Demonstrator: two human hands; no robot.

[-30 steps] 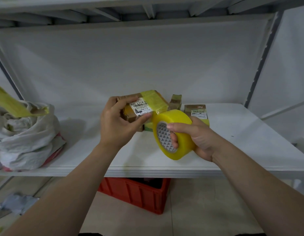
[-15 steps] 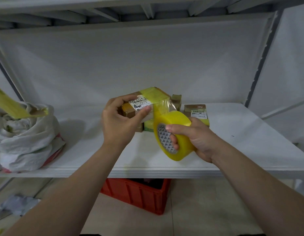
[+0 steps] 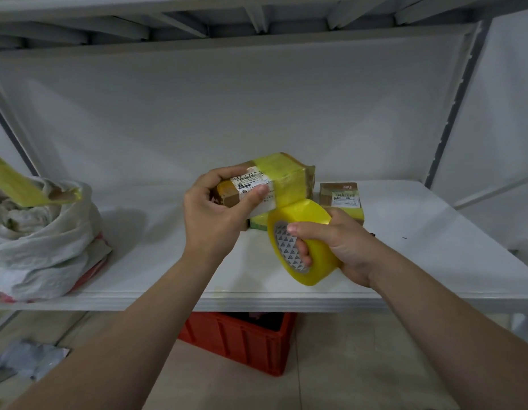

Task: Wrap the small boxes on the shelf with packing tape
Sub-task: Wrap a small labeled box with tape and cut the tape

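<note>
My left hand [image 3: 215, 220] grips a small brown cardboard box [image 3: 286, 179] with a white label, held above the white shelf [image 3: 434, 255]. Yellow tape covers the box's right half. My right hand [image 3: 342, 247] grips a yellow packing tape roll [image 3: 307, 220] just below and right of the box, fingers through its core. A strip of tape runs from the roll up onto the box. Another small labelled box [image 3: 341, 195] lies on the shelf behind the roll. A green-edged box [image 3: 258, 224] peeks out under my left hand.
A crumpled white bag [image 3: 40, 241] with a yellow tape strip [image 3: 17, 187] sits at the shelf's left end. An orange crate [image 3: 239, 341] stands on the floor under the shelf. Grey wrapping [image 3: 28, 359] lies on the floor at lower left. An upper shelf hangs overhead.
My left hand has turned the box and lifted it slightly. The roll has dropped a little below it, pulling a strip of tape down the box's near side.
</note>
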